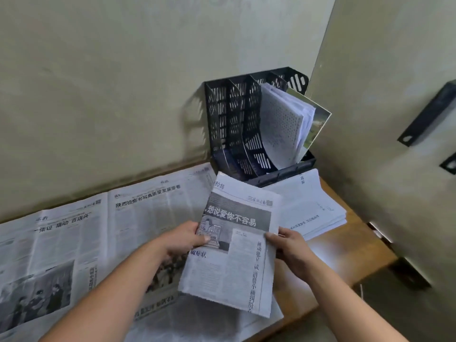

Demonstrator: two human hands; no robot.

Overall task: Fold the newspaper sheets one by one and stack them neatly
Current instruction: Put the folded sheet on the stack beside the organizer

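A folded newspaper sheet (237, 243) with a dark headline band is held above the desk between both hands. My left hand (185, 239) grips its left edge, thumb on top. Along its right edge, my right hand (290, 245) pinches the paper with curled fingers. Under and to the left of it, open unfolded newspaper sheets (81, 233) lie spread flat over the desk. A stack of folded newspapers (313, 206) sits to the right, in front of the file rack.
A black slotted file rack (237, 119) holding papers stands against the back wall in the corner. A beige side wall (385, 119) with black brackets closes off the right. The wooden desk (355, 257) ends at its right and front edges.
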